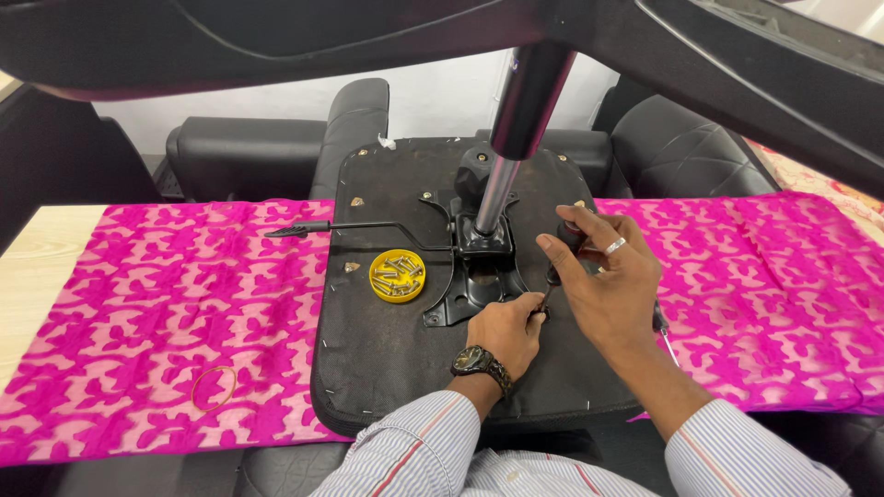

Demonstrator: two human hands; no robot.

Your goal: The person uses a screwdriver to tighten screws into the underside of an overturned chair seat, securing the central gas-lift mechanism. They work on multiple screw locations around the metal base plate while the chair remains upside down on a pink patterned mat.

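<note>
Hands meet over an upturned chair seat [387, 368], which lies black underside up on the counter [37, 267] across a pink patterned cloth [157, 304]. The right hand [612, 281] (a ring on one finger) has its grip closed around the dark handle of a screwdriver [564, 248], held upright with the shaft running down toward the seat. The left hand [506, 331], a watch on its wrist, has its grip pinched closed at the lower end of that shaft, just where it meets the edge of the black metal mounting plate [474, 285]; whether a screw sits between the fingertips cannot be told. From the plate a gas cylinder [502, 175] rises steeply toward the camera, chrome below and dark above, and a thin lever [359, 226] runs out to the left over the cloth. Just left of the plate, on the seat, sits a small yellow dish [397, 276] of screws. A rubber band [214, 387] lies on the cloth, well apart from the seat. Black cushions [267, 147] stand behind the counter.
</note>
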